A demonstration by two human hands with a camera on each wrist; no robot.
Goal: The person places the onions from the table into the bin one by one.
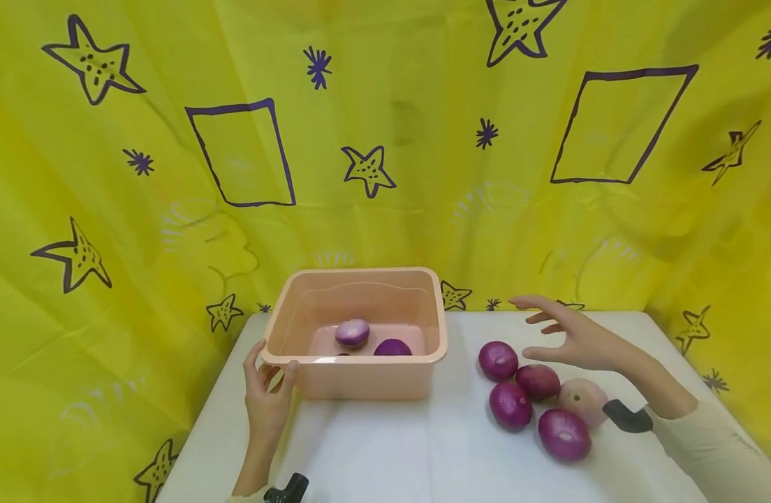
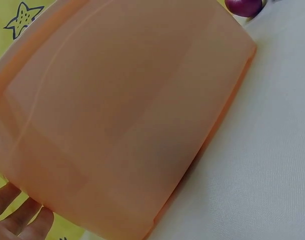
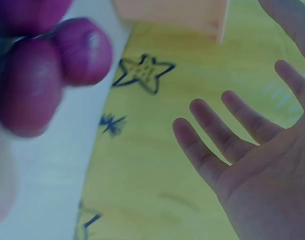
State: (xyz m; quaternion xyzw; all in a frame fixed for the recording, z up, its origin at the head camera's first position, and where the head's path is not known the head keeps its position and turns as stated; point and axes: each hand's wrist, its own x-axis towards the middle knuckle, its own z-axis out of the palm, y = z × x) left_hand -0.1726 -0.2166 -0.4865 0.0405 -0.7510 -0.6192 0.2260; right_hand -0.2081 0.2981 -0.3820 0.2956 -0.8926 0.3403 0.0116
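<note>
A peach plastic tub (image 1: 360, 383) stands on the white table (image 1: 423, 447) and holds two red onions (image 1: 352, 332) (image 1: 392, 347). My left hand (image 1: 271, 363) holds the tub's front left corner, thumb on the rim and fingers outside. The left wrist view is filled by the tub wall (image 2: 117, 110), with my fingers (image 2: 17, 216) at its lower edge. Several red onions (image 1: 510, 405) lie grouped on the table to the right, one of them pale (image 1: 583, 399). My right hand (image 1: 536, 328) hovers just above them, fingers spread and empty. In the right wrist view the open hand (image 3: 242, 135) faces blurred onions (image 3: 30, 85).
A yellow cloth with purple stars and squares (image 1: 385, 140) hangs behind and around the table. The table's left edge (image 1: 200, 419) runs close to my left hand. Bare table surface lies in front of the tub and the onions.
</note>
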